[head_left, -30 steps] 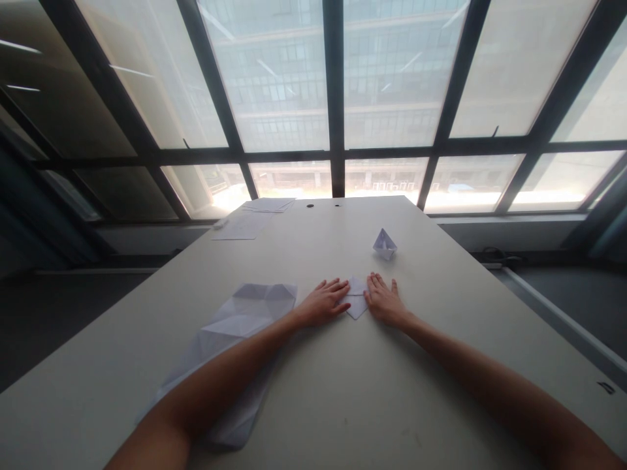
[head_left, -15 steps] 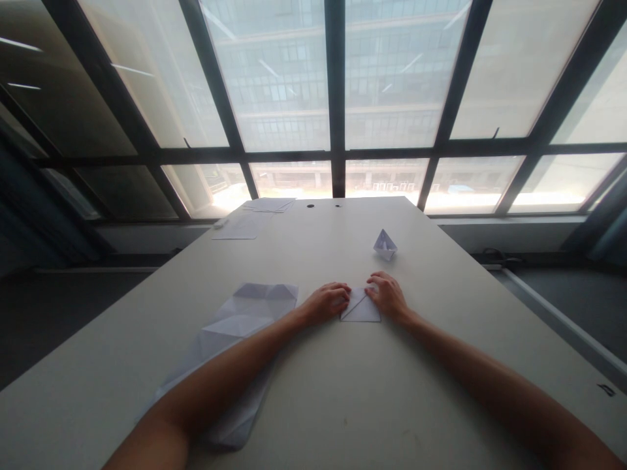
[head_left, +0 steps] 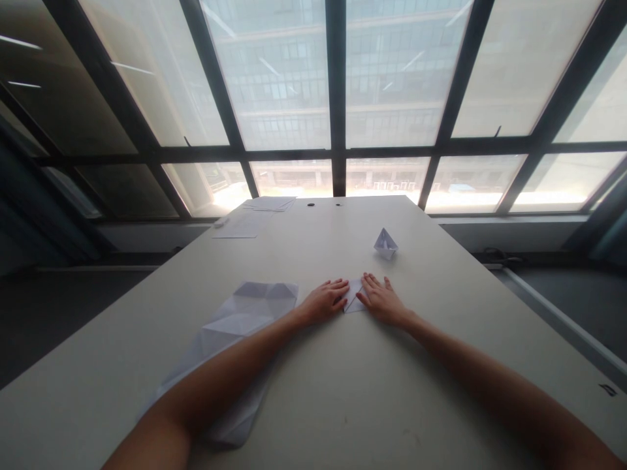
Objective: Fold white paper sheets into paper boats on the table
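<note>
Between flat left hand (head_left: 323, 302) and flat right hand (head_left: 382, 301), folded paper (head_left: 353, 305), sides covered by fingers

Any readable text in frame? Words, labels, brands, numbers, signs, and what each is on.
None readable.
Small dark mark by the right edge of the long white table: too blurred to tell whether it's lettering.
Small folded white paper under the hands: no print on the visible part.
White folded-paper boat: none visible.
Large creased white paper sheet: none visible; partly hidden by the left forearm.
</note>
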`<action>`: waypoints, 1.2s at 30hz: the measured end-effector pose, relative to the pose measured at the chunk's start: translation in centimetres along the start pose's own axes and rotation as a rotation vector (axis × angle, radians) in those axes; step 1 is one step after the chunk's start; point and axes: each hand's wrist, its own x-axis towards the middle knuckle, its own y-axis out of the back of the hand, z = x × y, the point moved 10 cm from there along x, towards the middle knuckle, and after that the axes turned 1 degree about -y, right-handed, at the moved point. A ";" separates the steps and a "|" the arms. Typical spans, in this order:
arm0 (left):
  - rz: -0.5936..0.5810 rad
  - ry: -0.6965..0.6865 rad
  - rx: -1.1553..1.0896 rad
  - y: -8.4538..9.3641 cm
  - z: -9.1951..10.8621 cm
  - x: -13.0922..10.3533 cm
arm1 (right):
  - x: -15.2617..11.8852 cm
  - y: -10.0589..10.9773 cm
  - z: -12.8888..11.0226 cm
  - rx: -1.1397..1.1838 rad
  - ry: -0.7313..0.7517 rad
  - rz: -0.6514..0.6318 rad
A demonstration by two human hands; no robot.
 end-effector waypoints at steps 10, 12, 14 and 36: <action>0.104 0.010 0.032 0.5 -0.8 -0.1 | -0.2 1.7 0.5 0.070 0.011 0.099; 0.125 0.012 0.065 0.7 -0.9 0.0 | -0.5 1.7 -1.6 0.077 0.175 0.071; 0.133 0.017 0.099 0.8 -1.0 0.0 | -1.1 1.5 -3.1 0.081 0.299 0.028; 0.146 0.015 0.096 1.0 -1.3 0.0 | -2.5 3.4 -5.2 0.202 0.430 0.008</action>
